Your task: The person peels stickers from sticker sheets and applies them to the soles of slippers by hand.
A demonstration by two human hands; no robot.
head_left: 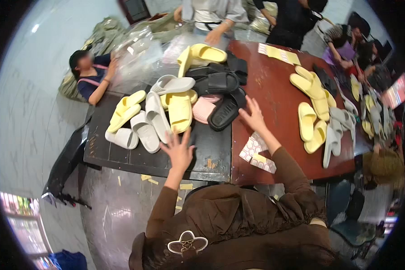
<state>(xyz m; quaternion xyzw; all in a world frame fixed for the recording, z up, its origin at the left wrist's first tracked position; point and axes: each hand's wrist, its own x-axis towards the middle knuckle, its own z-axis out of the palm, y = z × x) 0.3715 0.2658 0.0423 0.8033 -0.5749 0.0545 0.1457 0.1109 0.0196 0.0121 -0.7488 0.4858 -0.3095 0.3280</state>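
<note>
My left hand (179,154) is open, fingers spread, at the near edge of a heap of slippers. Just beyond its fingertips are a yellow slipper (181,111) and a long grey slipper (157,110). My right hand (254,117) is also open, beside the right edge of a black slipper (224,113); whether it touches the slipper I cannot tell. A pink slipper (203,110) lies partly under that black one. More black slippers (217,83) and a yellow slipper (208,53) are piled farther back. At the left, yellow slippers (126,109) rest on a pale grey one (121,137).
Yellow slippers (312,92) and grey slippers (333,135) lie on the red-brown table (267,81) at right. Patterned sticker sheets (256,155) lie by my right forearm. Clear plastic bags (139,58) cover the far left. Co-workers stand across and at both sides.
</note>
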